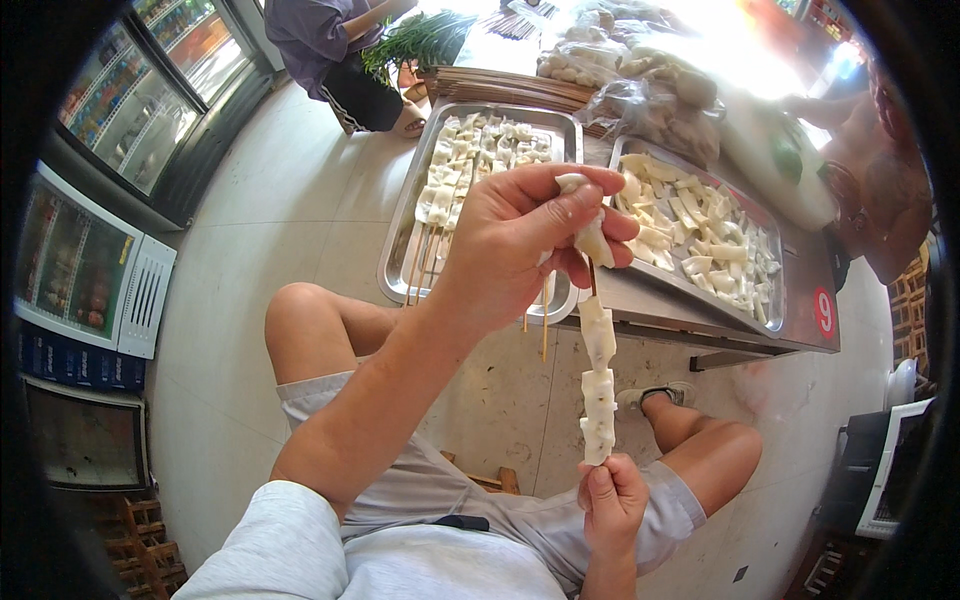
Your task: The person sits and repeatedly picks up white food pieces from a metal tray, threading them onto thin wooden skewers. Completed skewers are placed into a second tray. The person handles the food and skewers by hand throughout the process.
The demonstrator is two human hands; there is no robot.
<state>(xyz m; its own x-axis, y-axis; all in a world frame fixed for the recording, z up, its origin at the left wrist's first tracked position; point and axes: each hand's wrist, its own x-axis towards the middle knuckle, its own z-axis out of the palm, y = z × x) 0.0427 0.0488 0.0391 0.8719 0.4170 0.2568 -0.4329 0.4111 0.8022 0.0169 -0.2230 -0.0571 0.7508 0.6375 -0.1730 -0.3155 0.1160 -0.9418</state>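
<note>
My left hand (525,232) pinches a pale, rubbery-looking food strip (594,238) at the upper end of a thin skewer (592,279). Farther down the skewer, several folded white pieces (598,405) are threaded in a row. Below them, my right hand (615,499) grips the skewer's lower end, which the fingers hide. Beyond my left hand, a metal tray (391,259) holds rows of loaded skewers (450,169), some sticks jutting over its near edge. To its right, a second metal tray (776,289) contains loose pale strips (697,217).
Behind the trays lie a bundle of bare sticks (510,86), plastic bags of pale food (652,97) and long green vegetables (420,45). One person (322,45) is at the far left of the table (806,300), another (877,172) at its right. Glass-fronted coolers (75,255) line the left.
</note>
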